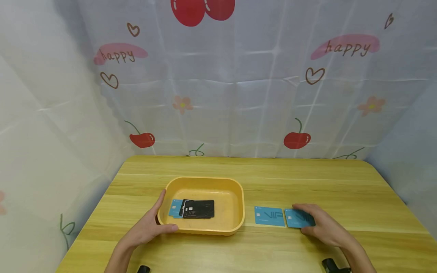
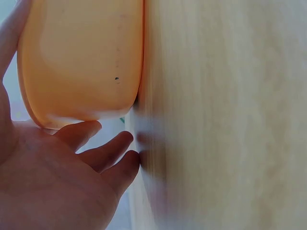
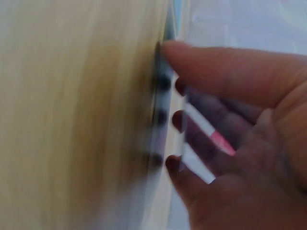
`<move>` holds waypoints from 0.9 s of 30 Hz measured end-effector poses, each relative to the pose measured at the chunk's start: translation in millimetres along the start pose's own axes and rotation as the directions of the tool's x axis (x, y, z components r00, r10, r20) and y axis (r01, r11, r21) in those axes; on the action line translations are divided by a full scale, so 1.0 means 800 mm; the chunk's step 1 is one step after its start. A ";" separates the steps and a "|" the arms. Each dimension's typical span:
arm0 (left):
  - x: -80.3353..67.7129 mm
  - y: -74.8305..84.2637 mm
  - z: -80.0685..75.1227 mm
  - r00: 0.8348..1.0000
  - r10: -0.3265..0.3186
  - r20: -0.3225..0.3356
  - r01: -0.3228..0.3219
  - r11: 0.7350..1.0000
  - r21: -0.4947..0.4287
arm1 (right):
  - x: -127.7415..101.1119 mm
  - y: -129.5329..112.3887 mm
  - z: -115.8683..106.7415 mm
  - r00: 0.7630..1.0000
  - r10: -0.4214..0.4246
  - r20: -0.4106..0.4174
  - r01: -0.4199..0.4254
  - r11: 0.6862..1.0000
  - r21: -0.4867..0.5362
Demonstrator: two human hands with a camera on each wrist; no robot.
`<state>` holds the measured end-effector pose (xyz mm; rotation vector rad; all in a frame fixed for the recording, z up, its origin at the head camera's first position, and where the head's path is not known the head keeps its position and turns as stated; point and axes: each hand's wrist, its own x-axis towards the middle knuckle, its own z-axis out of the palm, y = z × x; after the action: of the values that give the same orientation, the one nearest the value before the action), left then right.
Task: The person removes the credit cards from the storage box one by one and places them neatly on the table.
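Note:
A yellow tray (image 1: 239,201) sits mid-table with black cards (image 1: 198,209) stacked over a blue card (image 1: 175,208). My left hand (image 1: 163,214) braces the tray's near-left corner, thumb along the front wall and fingers along the left wall. In the left wrist view the tray wall (image 2: 81,57) fills the top left, with relaxed fingers (image 2: 108,151) beside it. Two blue VIP cards lie to the right. My right hand (image 1: 307,220) pinches the right blue card (image 1: 294,219). In the right wrist view its thin edge (image 3: 183,129) runs between thumb and fingers (image 3: 192,120). The left blue card (image 1: 269,216) lies free.
The wooden table (image 1: 307,178) is backed and flanked by a white curtain (image 1: 239,106) printed with cherries and hearts. Black wrist-camera mounts (image 1: 329,264) show at the near edge. Bare wood stretches behind the tray and to the far right.

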<state>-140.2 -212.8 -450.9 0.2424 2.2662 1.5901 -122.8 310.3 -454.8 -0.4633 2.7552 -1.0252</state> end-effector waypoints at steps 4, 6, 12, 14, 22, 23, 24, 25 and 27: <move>0.001 -0.001 0.000 1.000 0.004 0.009 -0.004 1.000 -0.008 | 0.001 0.004 0.001 1.000 0.013 0.016 -0.013 1.000 0.018; 0.001 -0.001 0.000 1.000 0.000 0.006 0.000 1.000 0.000 | 0.002 0.005 0.002 1.000 0.019 0.017 -0.019 0.999 0.027; 0.000 -0.002 0.000 1.000 -0.010 0.004 0.010 1.000 0.004 | 0.001 0.003 0.003 1.000 0.014 0.018 -0.014 1.000 0.026; 0.000 -0.003 0.000 1.000 -0.007 0.006 0.007 1.000 -0.002 | 0.001 0.002 0.004 1.000 0.010 0.021 -0.010 1.000 0.028; -0.001 -0.004 0.001 1.000 -0.012 0.002 0.012 1.000 -0.001 | 0.002 0.003 0.006 1.000 0.019 0.020 -0.020 1.000 0.024; -0.001 -0.004 0.001 1.000 -0.011 0.000 0.011 1.000 0.003 | 0.002 0.003 0.006 1.000 0.013 0.015 -0.014 1.000 0.019; 0.000 -0.005 0.001 1.000 -0.008 -0.001 0.008 1.000 0.007 | 0.003 0.004 0.006 1.000 0.005 0.010 -0.005 1.000 0.012; 0.000 -0.005 0.001 1.000 -0.005 -0.003 0.005 1.000 0.011 | 0.003 0.004 0.006 1.000 -0.002 0.004 0.002 1.000 0.006; 0.001 -0.005 0.000 1.000 0.002 -0.005 -0.002 1.000 0.016 | 0.004 0.004 0.006 1.000 -0.015 -0.005 0.015 1.000 -0.007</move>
<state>-140.2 -213.8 -454.8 0.2452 2.2839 1.5753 -124.9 308.2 -460.5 -0.4843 2.7644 -1.0223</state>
